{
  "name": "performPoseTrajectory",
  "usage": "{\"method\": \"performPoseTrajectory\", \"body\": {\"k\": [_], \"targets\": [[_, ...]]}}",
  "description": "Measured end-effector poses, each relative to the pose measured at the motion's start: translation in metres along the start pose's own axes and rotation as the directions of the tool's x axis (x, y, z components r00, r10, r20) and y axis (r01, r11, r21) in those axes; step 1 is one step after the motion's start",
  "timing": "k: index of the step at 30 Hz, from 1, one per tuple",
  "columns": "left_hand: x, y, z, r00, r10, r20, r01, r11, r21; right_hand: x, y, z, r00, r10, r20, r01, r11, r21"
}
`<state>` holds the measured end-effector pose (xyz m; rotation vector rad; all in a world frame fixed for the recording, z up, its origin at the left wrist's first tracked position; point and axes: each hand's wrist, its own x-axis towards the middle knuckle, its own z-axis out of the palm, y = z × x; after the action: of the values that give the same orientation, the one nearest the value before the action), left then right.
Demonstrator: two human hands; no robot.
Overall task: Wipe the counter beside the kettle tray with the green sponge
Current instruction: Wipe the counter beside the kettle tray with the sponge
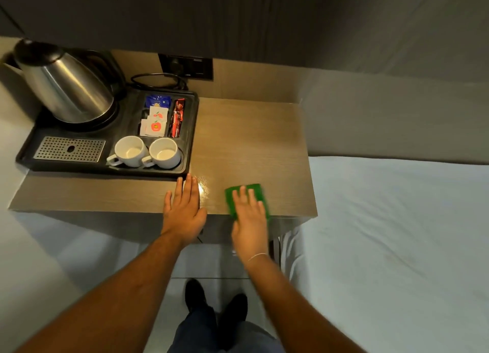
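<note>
Dim warm light, glare on the counter (203, 187), motion-blurred green sponge (247, 194), wide-angle bending at edges.

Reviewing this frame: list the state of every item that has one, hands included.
Green sponge: flat on the counter near its front edge, under the right hand.
Right hand: pressed on the sponge, fingers spread, blurred.
Left hand: open, flat on the counter.
Kettle: upright on the tray, lid shut.
Two cups: upright, empty.
Sachets: in their compartments.

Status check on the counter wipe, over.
Right hand flat on green sponge, near counter front edge. Left hand flat, empty, beside kettle tray. Path clear.
</note>
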<state>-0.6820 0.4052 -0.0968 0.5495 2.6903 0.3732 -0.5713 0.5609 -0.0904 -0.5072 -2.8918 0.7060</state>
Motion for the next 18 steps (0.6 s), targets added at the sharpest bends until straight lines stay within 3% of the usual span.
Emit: {"method": "performPoseTrajectory", "body": {"k": [2,6,12,14,18], "targets": [[-0.003,-0.002,-0.005,1.000,0.008,0.026,-0.007,1.000,-0.019,-0.013,-0.033,0.019,0.988,-0.131,0.083,0.127,0.991,0.047],[-0.014,-0.010,-0.017,0.995,0.032,0.096,-0.032,0.999,0.003,-0.018,-0.041,0.011,0.967,-0.190,0.170,0.178,0.980,0.086],[-0.050,-0.019,-0.014,0.999,0.030,0.019,-0.031,0.999,0.020,0.001,-0.060,-0.019,0.978,-0.128,0.167,0.052,0.916,0.399],[-0.069,-0.025,-0.012,0.999,-0.019,-0.027,0.020,0.998,0.055,0.007,-0.080,-0.020,0.981,-0.073,0.178,-0.039,0.831,0.555],[-0.110,-0.056,-0.020,0.974,-0.188,-0.128,0.202,0.974,0.105,0.020,-0.132,-0.013,0.934,0.055,0.352,-0.329,0.513,0.793]]}}
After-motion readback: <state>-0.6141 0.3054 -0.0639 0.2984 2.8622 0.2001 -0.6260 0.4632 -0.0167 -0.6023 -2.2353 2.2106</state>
